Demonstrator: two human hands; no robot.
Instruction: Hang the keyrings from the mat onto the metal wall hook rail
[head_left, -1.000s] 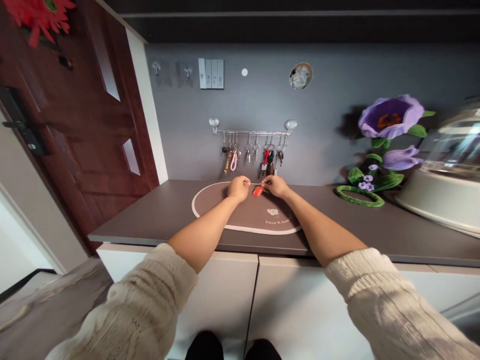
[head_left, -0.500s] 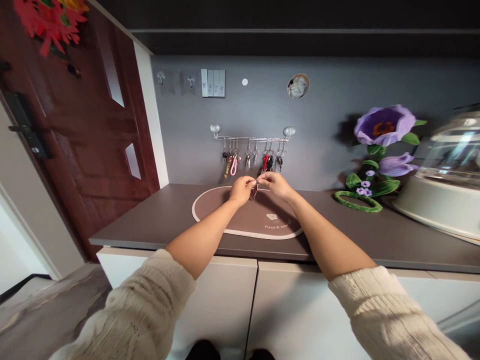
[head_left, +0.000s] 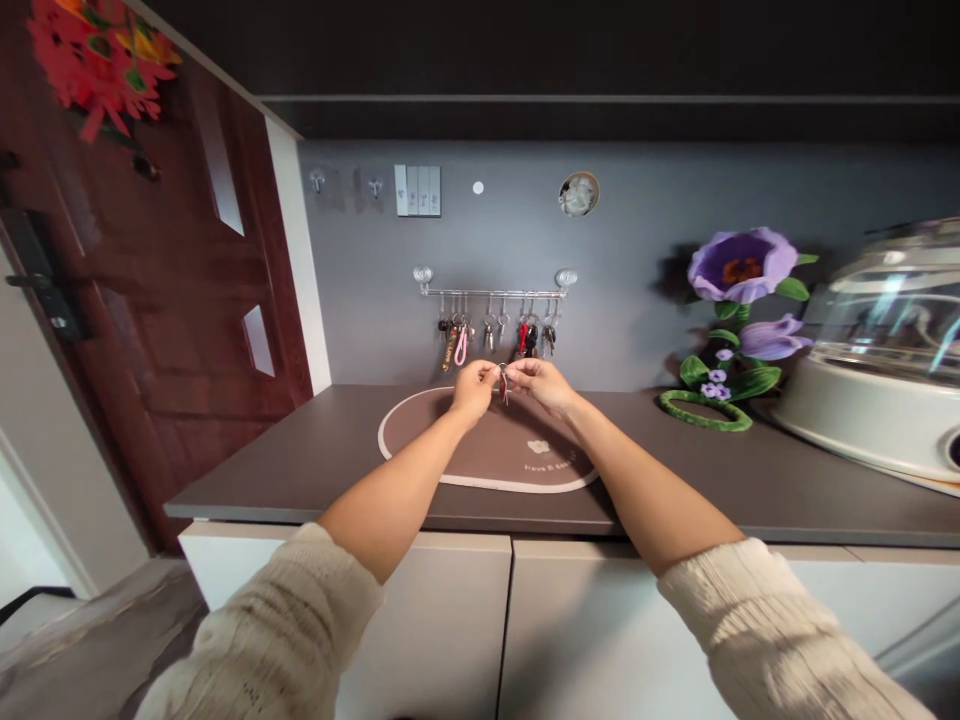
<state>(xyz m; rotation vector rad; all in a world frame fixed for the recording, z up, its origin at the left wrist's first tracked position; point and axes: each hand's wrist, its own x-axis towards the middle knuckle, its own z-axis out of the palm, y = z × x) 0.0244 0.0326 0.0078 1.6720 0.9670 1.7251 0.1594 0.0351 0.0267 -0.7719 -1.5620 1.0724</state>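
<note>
At far left, a dark red door (head_left: pixel 180 300) carries a handle (head_left: pixel 31 282) at its left edge and red flowers (head_left: pixel 101 75) at the top. To its right, two hooks (head_left: pixel 317 182) are fixed to the grey wall (head_left: pixel 637 250), followed by a four-part panel (head_left: pixel 418 190). Below, the dark surface (head_left: pixel 285 450) extends rightward and carries a brown mat (head_left: pixel 416 412) with a pale border. Above the mat, a clear rack (head_left: pixel 495 293) is fixed to the wall; keys hang along it, with a pink strap (head_left: pixel 461 347) toward its left end. The left hand (head_left: pixel 472 390) is raised over the mat, its thumb and fingers clamped on a small ring (head_left: pixel 503 369). The ring is located between the two hands, in front of the rack, with a red tag (head_left: pixel 503 387) hanging from it. The right hand (head_left: pixel 541 385) grips the ring from the opposite side, thumb and fingertips together on it. Higher on the wall are a white disc (head_left: pixel 478 188) and, farther right, a round hole (head_left: pixel 580 194) containing pale material. A purple flower ornament (head_left: pixel 742 262) stands upright on the surface, its green ring base (head_left: pixel 705 424) at the bottom. At far right, a white appliance (head_left: pixel 862 400) with a clear upper part is positioned beside the ornament.
</note>
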